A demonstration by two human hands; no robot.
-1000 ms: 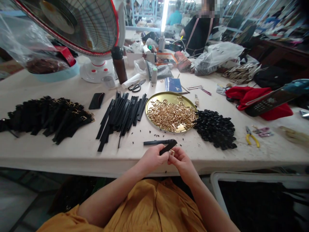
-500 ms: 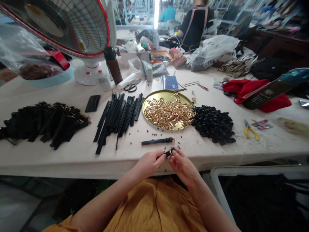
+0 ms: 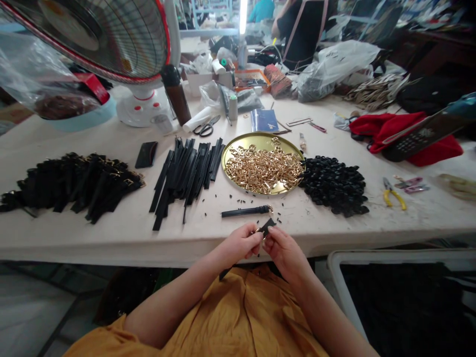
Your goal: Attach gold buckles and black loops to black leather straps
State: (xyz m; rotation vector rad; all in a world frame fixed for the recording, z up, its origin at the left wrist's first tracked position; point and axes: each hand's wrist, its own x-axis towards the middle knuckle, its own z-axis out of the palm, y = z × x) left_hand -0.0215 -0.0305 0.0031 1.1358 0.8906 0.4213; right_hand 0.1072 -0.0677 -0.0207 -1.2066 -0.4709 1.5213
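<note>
While seated at the table (image 3: 111, 238) edge, pinches a strap (image 3: 267, 227) in both hands, straight below the tray (image 3: 241, 143) and just clear of the tabletop. Clamps the black band with the left hand (image 3: 241, 244), thumb and fingers closed around it, lower end poking out over the yellow lap. Grips the upper end with the right hand (image 3: 284, 250), fingertips closed, a glint of gold metal at the meeting of the two hands.

Between hands and tray: a second strap (image 3: 243, 212), flat on the table, gold fitting at its right end, small black bits scattered about. Inside the tray: a heap of gold buckles (image 3: 264, 171). Touching the tray's right rim: a mound of black loops (image 3: 332, 186). Just left of the tray: a spread of bare black strips (image 3: 186, 171), with a dark pouch (image 3: 146, 154) beyond them. Far left of the tray: a pile of fitted straps (image 3: 74, 181), gold showing among the black. Well right of the tray, past the loops: yellow pliers (image 3: 394, 196). Behind the tray: scissors (image 3: 204, 129) and a blue booklet (image 3: 265, 120). Behind and left: a large fan (image 3: 111, 39). Across the table from the tray: a co-worker (image 3: 297, 29) in black, cut off by the top of the frame.
</note>
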